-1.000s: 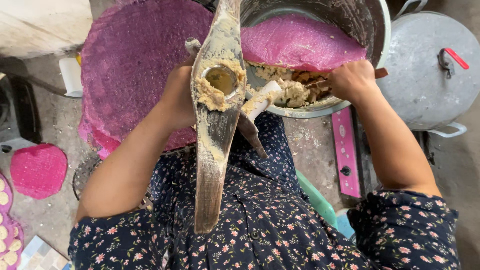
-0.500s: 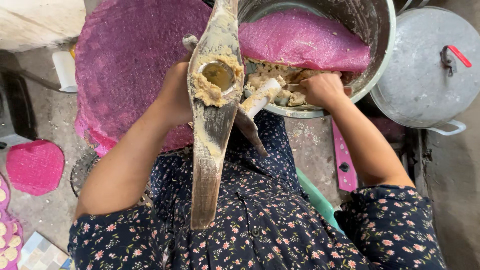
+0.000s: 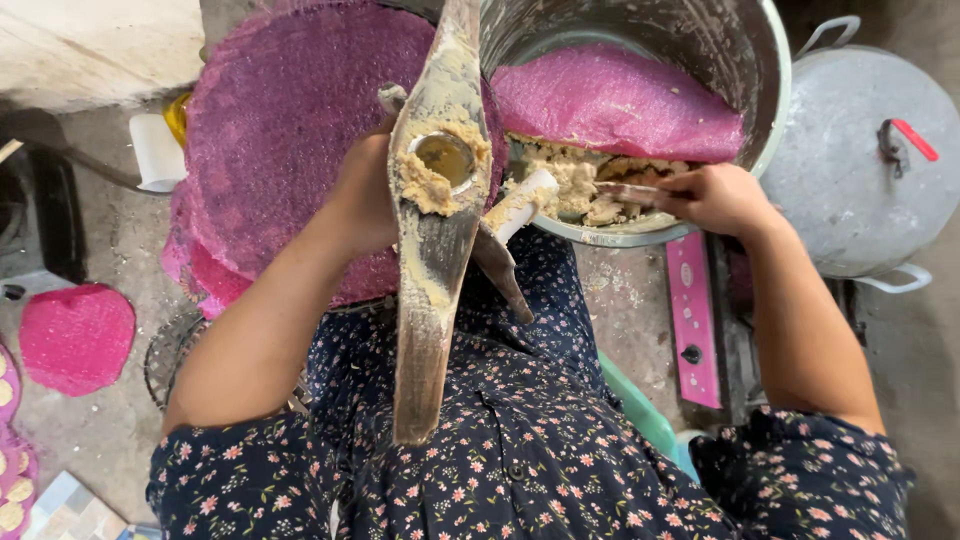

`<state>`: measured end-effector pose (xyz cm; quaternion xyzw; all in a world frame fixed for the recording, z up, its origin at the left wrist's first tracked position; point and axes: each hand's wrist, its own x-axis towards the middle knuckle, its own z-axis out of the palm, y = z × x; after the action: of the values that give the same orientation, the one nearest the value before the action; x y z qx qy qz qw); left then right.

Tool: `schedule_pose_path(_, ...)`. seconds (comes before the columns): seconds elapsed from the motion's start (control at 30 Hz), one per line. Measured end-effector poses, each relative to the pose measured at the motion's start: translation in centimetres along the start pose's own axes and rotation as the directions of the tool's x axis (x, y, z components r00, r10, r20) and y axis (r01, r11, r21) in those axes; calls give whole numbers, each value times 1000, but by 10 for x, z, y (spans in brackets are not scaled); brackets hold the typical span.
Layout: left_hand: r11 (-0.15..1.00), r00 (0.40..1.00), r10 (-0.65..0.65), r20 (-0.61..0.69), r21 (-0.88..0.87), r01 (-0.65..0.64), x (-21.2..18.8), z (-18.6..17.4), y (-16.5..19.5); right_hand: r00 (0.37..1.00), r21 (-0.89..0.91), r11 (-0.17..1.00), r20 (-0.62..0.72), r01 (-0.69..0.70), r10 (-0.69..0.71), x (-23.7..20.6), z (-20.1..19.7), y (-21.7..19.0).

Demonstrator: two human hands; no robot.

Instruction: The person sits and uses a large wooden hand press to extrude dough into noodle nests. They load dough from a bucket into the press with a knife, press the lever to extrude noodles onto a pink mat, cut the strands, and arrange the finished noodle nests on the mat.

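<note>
Filling wooden mould (image 3: 437, 240): cavity rimmed with dough, hollow inside. Left hand (image 3: 365, 195) clasps mould's far side; right hand (image 3: 715, 198), beside mould, fingers closed, seemingly pinching dough (image 3: 585, 185) in metal basin (image 3: 740, 60).

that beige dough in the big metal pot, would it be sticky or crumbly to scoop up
Probably sticky: the dough clings in smears to the wooden mould. Likely soft and lumpy, since it sits in uneven clumps where the right hand digs. It may break off in chunks rather than flow.
</note>
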<state>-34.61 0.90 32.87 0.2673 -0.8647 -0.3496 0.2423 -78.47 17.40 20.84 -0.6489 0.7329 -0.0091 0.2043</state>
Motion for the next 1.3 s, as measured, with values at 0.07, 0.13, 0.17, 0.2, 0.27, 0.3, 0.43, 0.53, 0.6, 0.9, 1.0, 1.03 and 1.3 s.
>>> schedule_pose_path(0.07, 989, 998, 69, 13, 127, -70, 9, 6, -5, 1000, 231, 973, 5, -19, 18, -30, -41, 7)
schedule_pose_path(0.13, 982, 996, 88, 20, 165, -90, 17, 12, -9, 981, 608, 770, 113, -193, 156, -58, -79, 9)
schedule_pose_path(0.17, 987, 997, 72, 22, 139, -74, 21, 17, -10, 984, 596, 784, 75, -173, 160, -68, -94, 8)
schedule_pose_path(0.2, 992, 998, 54, 26, 113, -57, 23, 20, -11, 986, 584, 796, 40, -155, 163, -76, -107, 6)
schedule_pose_path(0.27, 979, 994, 105, 23, 172, -107, 26, 27, -13, 989, 351, 931, -73, -97, 131, -80, -117, 0)
schedule_pose_path(0.3, 972, 992, 121, 32, 198, -125, 24, 30, -14, 988, 103, 993, -134, -62, 76, -76, -116, -3)
schedule_pose_path(0.43, 982, 987, 162, 2, 98, -161, 16, 32, -18, 991, -440, 888, -70, -136, 117, -32, -77, -10)
schedule_pose_path(0.53, 991, 994, 112, 6, 69, -112, 10, 26, -17, 979, -572, 807, 30, -147, 200, 9, -37, -8)
schedule_pose_path(0.6, 987, 993, 120, 1, 110, -120, 4, 20, -14, 973, -570, 816, 121, -93, 196, 30, -15, -5)
schedule_pose_path(0.9, 992, 996, 66, 53, 108, -72, 6, 7, 3, 963, -343, 935, 209, -92, 172, 39, 22, -25)
schedule_pose_path(1.0, 1000, 998, 10, 55, 17, -11, 6, 3, 7, 959, -271, 958, 235, -91, 158, 40, 28, -37)
schedule_pose_path(1.03, 998, 997, 55, 52, 24, -56, 6, 2, 8, 953, -275, 958, 261, -80, 155, 41, 30, -40)
schedule_pose_path(1.3, 997, 991, -58, 124, -33, 63, 6, 3, 7, 931, -221, 971, 330, -87, 158, 45, 40, -46)
